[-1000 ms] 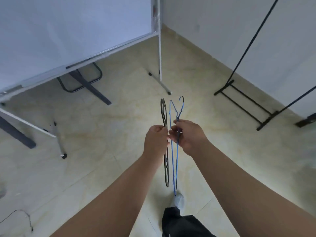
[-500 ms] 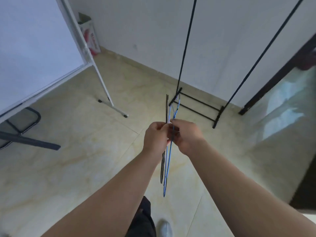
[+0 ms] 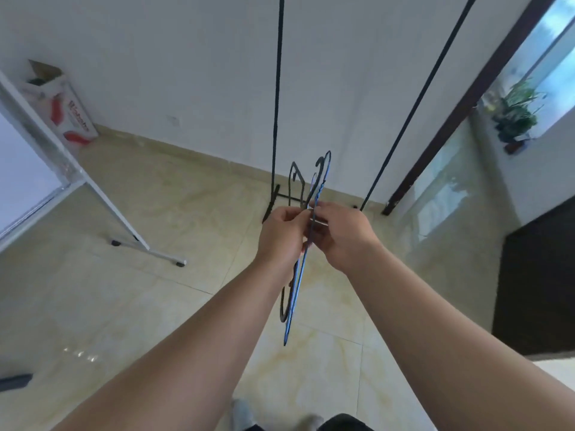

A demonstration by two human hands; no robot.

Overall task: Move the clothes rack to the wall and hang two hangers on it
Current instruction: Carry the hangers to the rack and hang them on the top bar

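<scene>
The black clothes rack point(image 3: 276, 98) stands against the white wall straight ahead, its two thin uprights rising out of view and its feet on the tile floor. I hold two wire hangers edge-on in front of me. My left hand point(image 3: 281, 234) grips the black hanger point(image 3: 295, 178). My right hand point(image 3: 343, 234) grips the blue hanger point(image 3: 295, 293). The two hands touch at the fingertips, and both hooks point up just in front of the rack's base.
A whiteboard on a stand point(image 3: 102, 194) leans in from the left, its foot on the floor. A white and red box point(image 3: 67, 113) rests against the wall behind it. A dark door frame point(image 3: 460, 104), a potted plant point(image 3: 513, 113) and a dark mat point(image 3: 541, 281) are at right.
The view has swung right and up, and I have come closer: the rack now stands directly ahead near my hands. The hangers' hooks have spread slightly apart.
</scene>
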